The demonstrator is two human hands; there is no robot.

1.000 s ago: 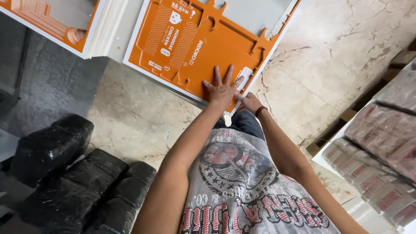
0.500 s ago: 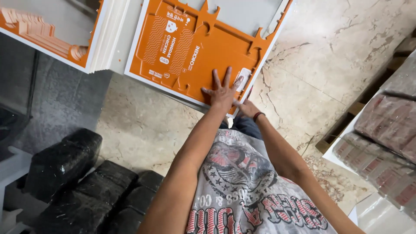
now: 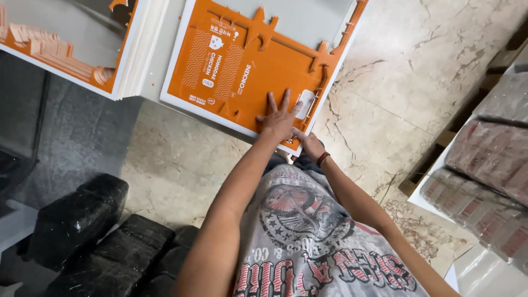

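Note:
An orange die-cut cardboard sheet (image 3: 236, 66) with white print lies on top of a white-edged stack on the floor in front of me. My left hand (image 3: 279, 118) lies flat on the sheet's near right part, with its fingers spread beside a small white patch. My right hand (image 3: 309, 145), with a dark band on its wrist, sits at the stack's near right corner just below the left hand. Its fingers are hidden by the left hand and the sheet's edge.
A second stack of orange sheets (image 3: 71, 60) lies at the upper left. Black wrapped bundles (image 3: 77, 220) sit at the lower left. Clear-wrapped packs (image 3: 484, 165) rest on a pallet at the right. The floor is beige marble (image 3: 396, 77).
Both hands stay at the same spot on the sheet. Only my head view has shifted a little.

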